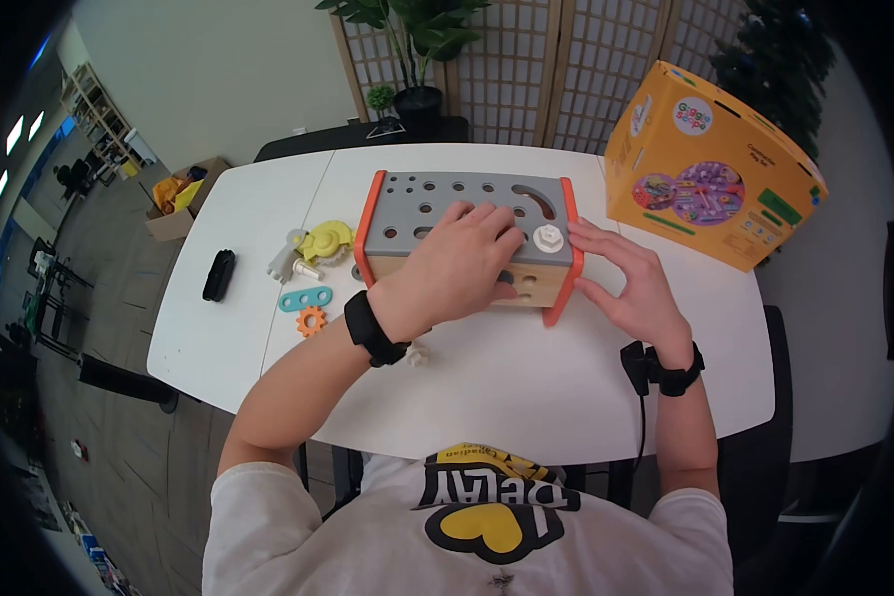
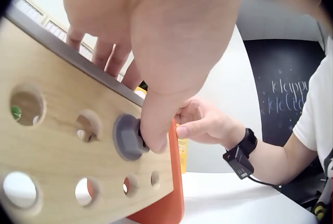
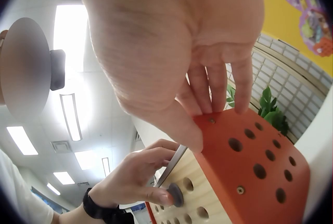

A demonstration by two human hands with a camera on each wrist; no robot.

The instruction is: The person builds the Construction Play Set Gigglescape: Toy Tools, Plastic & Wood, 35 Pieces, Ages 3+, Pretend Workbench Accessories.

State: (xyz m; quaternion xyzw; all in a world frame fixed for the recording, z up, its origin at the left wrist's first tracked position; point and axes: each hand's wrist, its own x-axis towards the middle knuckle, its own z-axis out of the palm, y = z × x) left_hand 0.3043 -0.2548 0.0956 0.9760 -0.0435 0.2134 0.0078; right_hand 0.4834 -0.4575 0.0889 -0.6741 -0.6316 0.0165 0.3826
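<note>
A toy workbench with a grey perforated top, wooden front and orange side panels stands on the table. My left hand reaches over its top, fingers lying across the grey panel. Its thumb presses against a grey bolt head in the wooden front. At the bench's right end, my right hand holds the orange side panel, fingertips along the upper edge and thumb at the front corner. Near that end, a white hex bolt head sits on the grey top.
Left of the bench lie a yellow-green toy part, a grey piece, a teal strip and an orange gear. A white piece is in front. The yellow box stands back right; a black case lies far left.
</note>
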